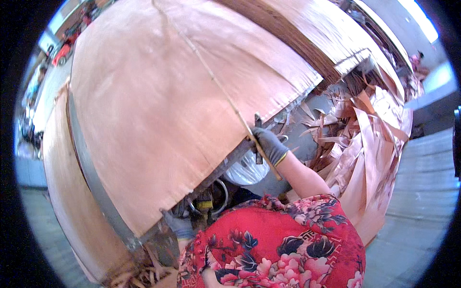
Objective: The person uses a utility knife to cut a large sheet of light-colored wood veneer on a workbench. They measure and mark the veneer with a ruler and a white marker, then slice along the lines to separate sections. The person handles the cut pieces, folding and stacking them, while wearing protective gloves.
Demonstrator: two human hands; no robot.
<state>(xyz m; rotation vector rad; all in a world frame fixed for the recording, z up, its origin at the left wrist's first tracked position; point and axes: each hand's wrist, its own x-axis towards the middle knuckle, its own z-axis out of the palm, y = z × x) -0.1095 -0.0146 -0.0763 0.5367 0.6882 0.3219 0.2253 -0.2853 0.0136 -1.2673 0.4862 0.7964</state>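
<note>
A wide pale pinkish wood veneer sheet (129, 110) covers the bench top, with a thin cane stick (213, 79) lying diagonally across it. My right hand (270, 144), in a grey glove, is closed on the stick's lower end and on a short dark bar-like tool (258, 124) at the sheet's front edge. My left hand (178, 223), also gloved, touches the same edge lower down; its grip is unclear. Beneath the edge are a white plastic bundle (246, 170) and dark metal parts with a yellow piece (204, 204). My red floral garment hides the lower middle.
More veneer (60, 177) lies left beside a grey strip (84, 158). Another stack (307, 24) is at the top right, above a heap of torn veneer scraps (360, 158). A distant person in pink (417, 62) and a small red machine (61, 55) are in the background.
</note>
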